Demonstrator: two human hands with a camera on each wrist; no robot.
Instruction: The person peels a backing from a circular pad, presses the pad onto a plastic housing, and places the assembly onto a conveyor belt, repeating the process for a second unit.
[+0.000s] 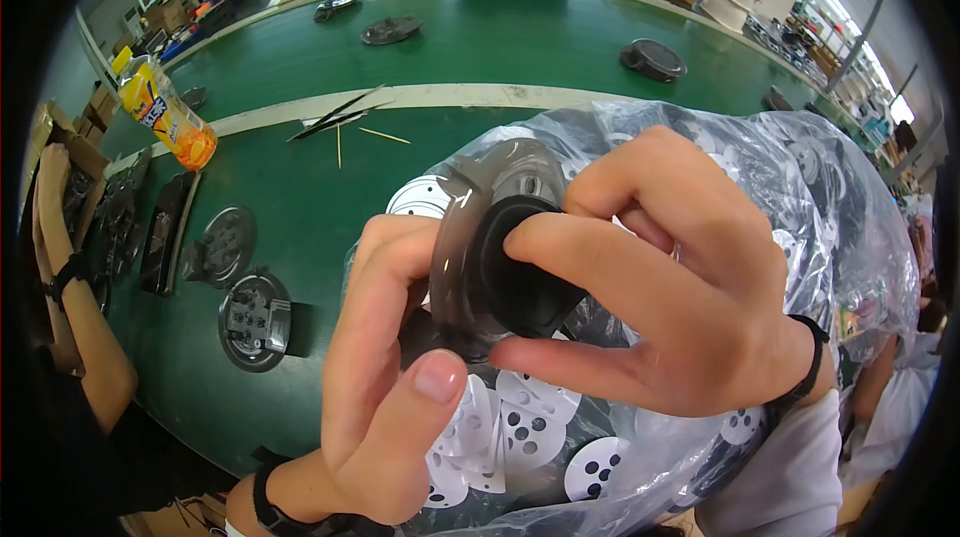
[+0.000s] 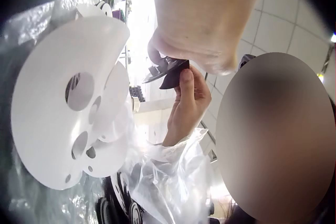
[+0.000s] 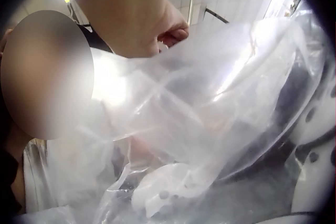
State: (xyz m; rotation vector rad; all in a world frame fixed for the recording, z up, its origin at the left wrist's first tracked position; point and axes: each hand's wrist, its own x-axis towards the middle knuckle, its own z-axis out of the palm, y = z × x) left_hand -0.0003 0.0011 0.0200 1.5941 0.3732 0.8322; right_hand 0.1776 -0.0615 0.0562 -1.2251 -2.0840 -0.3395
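A smoky translucent round housing [image 1: 455, 247] is held up in the middle of the head view. The left hand [image 1: 385, 367] grips its left side, thumb in front. Against its right face lies a black rounded piece [image 1: 525, 272], pinched by the right hand [image 1: 680, 277] between index finger and thumb. In the left wrist view the dark part [image 2: 176, 74] shows between the left hand [image 2: 194, 50] and the right hand [image 2: 189, 103]. The right wrist view shows the right hand [image 3: 170, 29] partly, with plastic covering much of the view.
A clear plastic bag [image 1: 850, 207] with white perforated discs [image 1: 595, 467] lies beneath and right of the hands. Round dark housings [image 1: 255, 322], tweezers [image 1: 330, 117] and an orange drink bottle [image 1: 165, 112] are on the green table [image 1: 300, 177]. Another person's arm [image 1: 85, 307] is at left.
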